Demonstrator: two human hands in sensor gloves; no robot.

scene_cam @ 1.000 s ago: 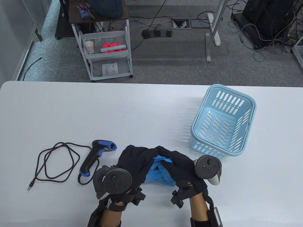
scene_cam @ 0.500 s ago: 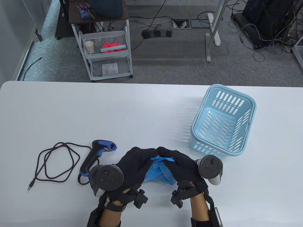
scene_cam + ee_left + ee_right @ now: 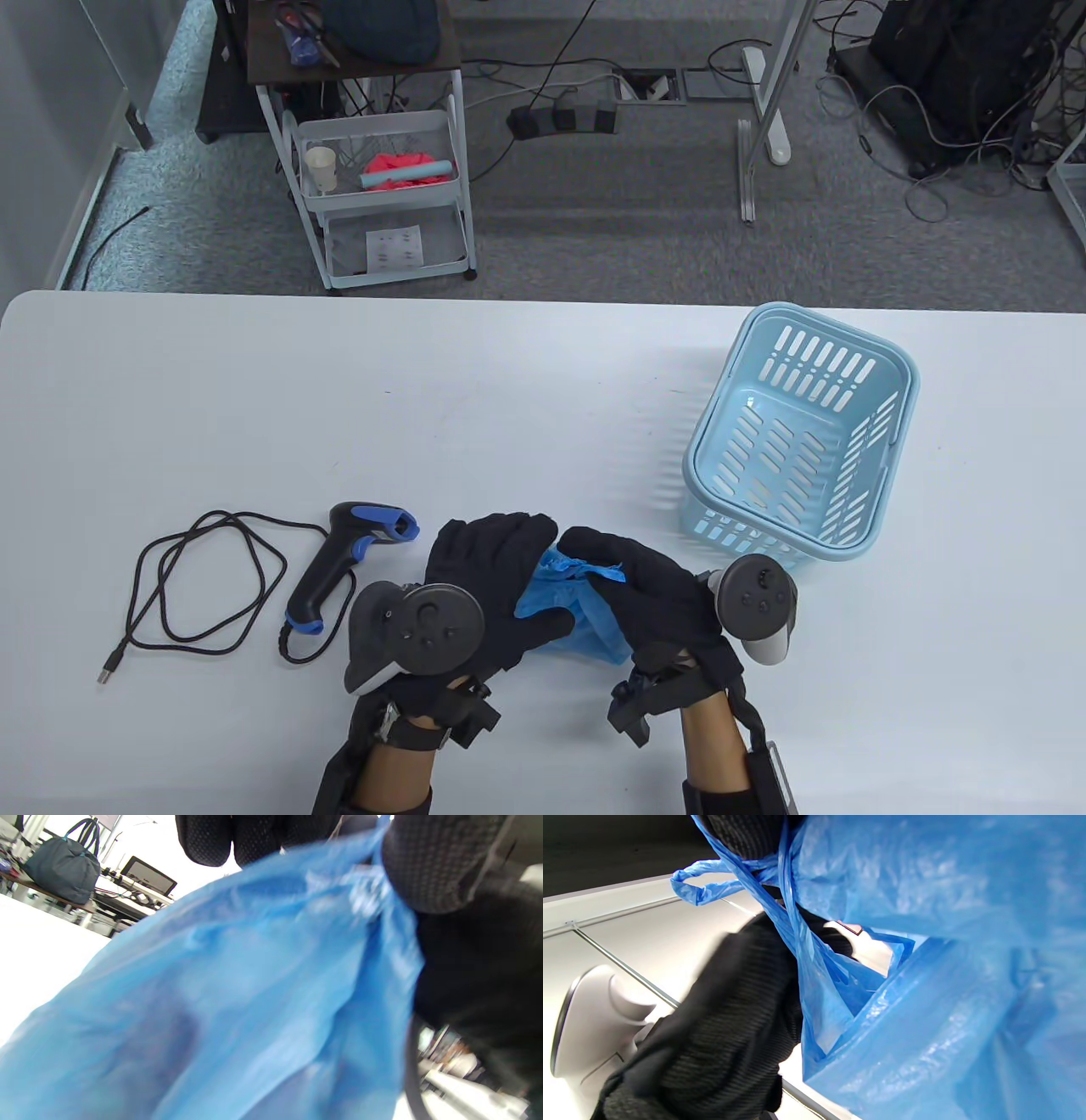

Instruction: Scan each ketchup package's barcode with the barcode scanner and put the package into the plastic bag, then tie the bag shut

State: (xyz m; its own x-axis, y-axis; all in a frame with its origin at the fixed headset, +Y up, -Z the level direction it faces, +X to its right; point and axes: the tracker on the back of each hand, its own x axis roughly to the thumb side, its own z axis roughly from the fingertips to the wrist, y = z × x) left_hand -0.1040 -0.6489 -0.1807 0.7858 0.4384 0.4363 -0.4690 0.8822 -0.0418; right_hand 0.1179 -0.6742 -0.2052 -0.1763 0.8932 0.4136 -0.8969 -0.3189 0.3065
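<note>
Compared with half a second ago, the left hand (image 3: 492,586) has rolled over the bag: its tracker sat further left then, and its fingertips met the right hand's above the plastic. Now its fingers lie across the top left of the blue plastic bag (image 3: 560,615), with the thumb reaching across the front of it. The right hand (image 3: 653,594) has barely shifted. The bag, scanner and basket sit where they were.

The blue plastic bag rests on the white counter (image 3: 509,407), near its front edge, between the two gloved hands. The right hand grips the bag's upper right, its fingers curled around gathered plastic; the right wrist view shows twisted handle strips (image 3: 780,891) running up into those fingers, with a small loop sticking out to one side. The left hand wraps the bag's other side, fingers and thumb curved round the plastic. The left wrist view is filled with blurred blue film.

The barcode scanner (image 3: 344,564) lies idle to the left, its cable (image 3: 199,586) looped beside it. The light blue basket (image 3: 797,441) stands to the right and looks empty. No ketchup package is visible; any would be hidden inside the bag.

This appears to be the last step, tying the bag shut. The next move probably calls for crossing the handle strips and pulling the knot tight without tearing the thin film.
</note>
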